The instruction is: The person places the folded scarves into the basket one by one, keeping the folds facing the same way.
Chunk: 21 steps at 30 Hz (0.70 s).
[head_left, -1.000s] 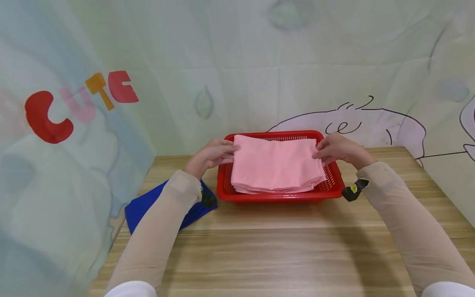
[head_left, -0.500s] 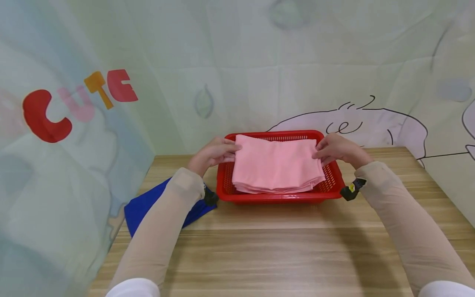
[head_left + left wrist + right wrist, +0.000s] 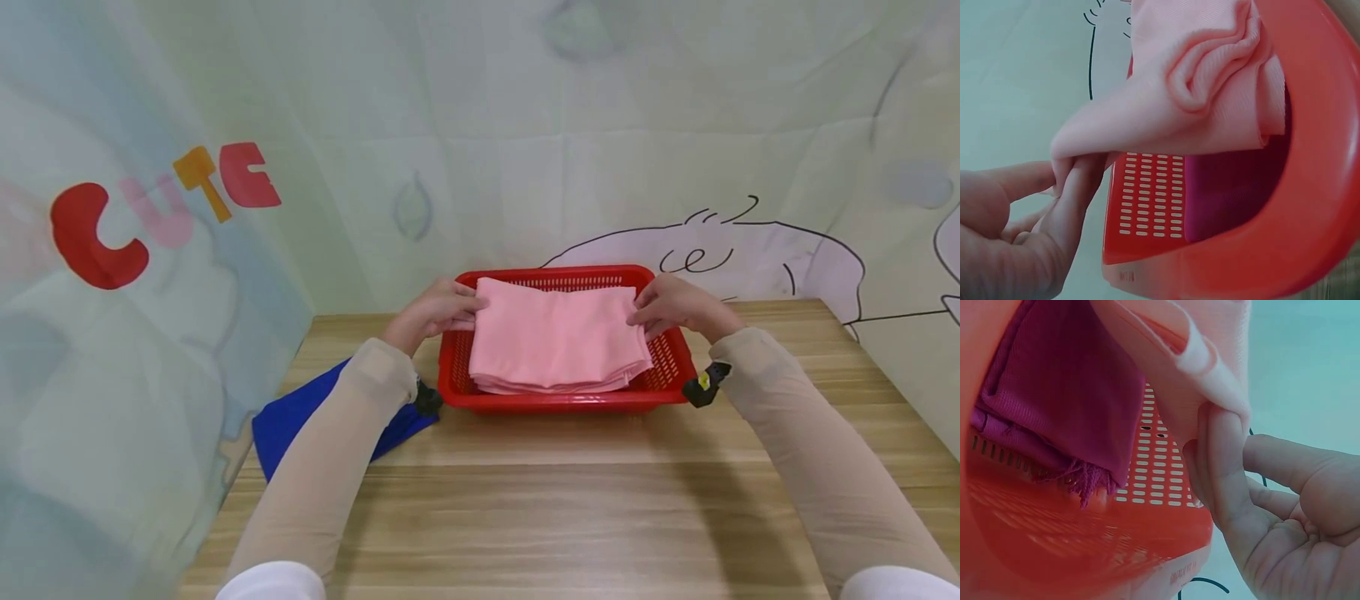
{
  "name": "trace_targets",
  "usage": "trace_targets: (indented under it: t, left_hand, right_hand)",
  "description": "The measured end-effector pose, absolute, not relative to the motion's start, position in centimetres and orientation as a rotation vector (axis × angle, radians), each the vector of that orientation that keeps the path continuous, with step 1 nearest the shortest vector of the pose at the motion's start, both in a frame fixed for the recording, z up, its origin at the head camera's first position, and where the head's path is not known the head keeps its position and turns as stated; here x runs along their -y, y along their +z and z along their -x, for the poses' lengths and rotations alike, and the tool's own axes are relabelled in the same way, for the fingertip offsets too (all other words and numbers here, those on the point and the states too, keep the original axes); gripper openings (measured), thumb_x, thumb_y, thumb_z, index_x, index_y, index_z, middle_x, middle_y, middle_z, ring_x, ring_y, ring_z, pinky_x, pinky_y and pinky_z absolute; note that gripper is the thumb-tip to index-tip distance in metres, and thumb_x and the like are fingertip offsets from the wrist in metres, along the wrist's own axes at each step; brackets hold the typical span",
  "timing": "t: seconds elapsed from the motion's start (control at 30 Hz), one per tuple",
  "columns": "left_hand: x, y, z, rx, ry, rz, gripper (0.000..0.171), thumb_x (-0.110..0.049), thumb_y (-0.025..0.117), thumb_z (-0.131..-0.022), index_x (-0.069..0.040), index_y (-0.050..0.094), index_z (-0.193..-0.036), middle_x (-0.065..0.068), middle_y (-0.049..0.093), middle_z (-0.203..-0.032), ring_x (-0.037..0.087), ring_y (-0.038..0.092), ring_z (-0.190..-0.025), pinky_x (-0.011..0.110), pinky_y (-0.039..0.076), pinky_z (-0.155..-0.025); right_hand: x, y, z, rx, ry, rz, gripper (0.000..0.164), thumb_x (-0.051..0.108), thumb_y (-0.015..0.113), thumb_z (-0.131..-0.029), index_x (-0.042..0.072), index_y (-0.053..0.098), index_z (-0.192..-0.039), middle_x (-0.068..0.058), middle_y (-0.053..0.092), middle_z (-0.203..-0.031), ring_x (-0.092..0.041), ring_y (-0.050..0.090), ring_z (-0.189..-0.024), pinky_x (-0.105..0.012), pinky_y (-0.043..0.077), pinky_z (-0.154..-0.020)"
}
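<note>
A folded pink cloth (image 3: 558,337) lies across the inside of a red plastic basket (image 3: 577,402), its layers showing along the front edge. My left hand (image 3: 442,308) pinches the cloth's left far corner between thumb and fingers. On the opposite side my right hand (image 3: 675,304) pinches the right far corner. Both wrist views show the pink cloth (image 3: 1166,106) lifted at its corners, with fingers under it and thumb outside. Beneath it in the basket sits a folded purple cloth with a tasselled fringe (image 3: 1066,394), which the pink one hides in the head view.
A blue cloth (image 3: 300,417) lies on the wooden table (image 3: 555,508) left of the basket, partly under my left forearm. A printed fabric backdrop (image 3: 480,167) rises right behind the basket and along the left side.
The right hand and the right side of the pink cloth have shifted slightly left. Both hands keep their pinch on the corners, and the basket stays where it was.
</note>
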<state>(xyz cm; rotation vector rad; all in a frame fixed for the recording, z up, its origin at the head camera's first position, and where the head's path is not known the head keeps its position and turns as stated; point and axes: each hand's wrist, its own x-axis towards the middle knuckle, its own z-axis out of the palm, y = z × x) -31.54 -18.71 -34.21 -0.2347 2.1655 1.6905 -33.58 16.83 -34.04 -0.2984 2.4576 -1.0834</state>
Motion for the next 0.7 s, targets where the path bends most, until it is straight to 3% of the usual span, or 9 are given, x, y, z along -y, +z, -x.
trace_targets:
  t: [0.3,0.7]
  left_hand:
    - [18.63,-34.68,31.43,-2.221,1.641,0.195,0.048,-0.009,0.064,-0.098,0.007,0.049,-0.14,0.021,0.065,-0.113,0.017,0.068,-0.077,0.035,0.058,-0.078]
    - [18.05,-35.06,31.43,-2.246,1.615,0.145,0.038,-0.006,0.063,-0.098,0.01,0.055,-0.131,0.017,0.064,-0.095,0.016,0.067,-0.065,0.042,0.057,-0.082]
  right_hand:
    - [-16.43,-34.52,33.75,-2.479,-1.034,0.296,0.031,0.007,0.073,-0.091,-0.012,0.064,-0.113,-0.016,0.069,-0.088,-0.024,0.071,-0.07,-0.035,0.06,-0.069]
    - [-16.27,-34.92,33.93,-2.46,-1.03,0.295,0.029,0.005,0.072,-0.091,-0.012,0.064,-0.112,-0.015,0.068,-0.084,-0.024,0.071,-0.07,-0.036,0.06,-0.07]
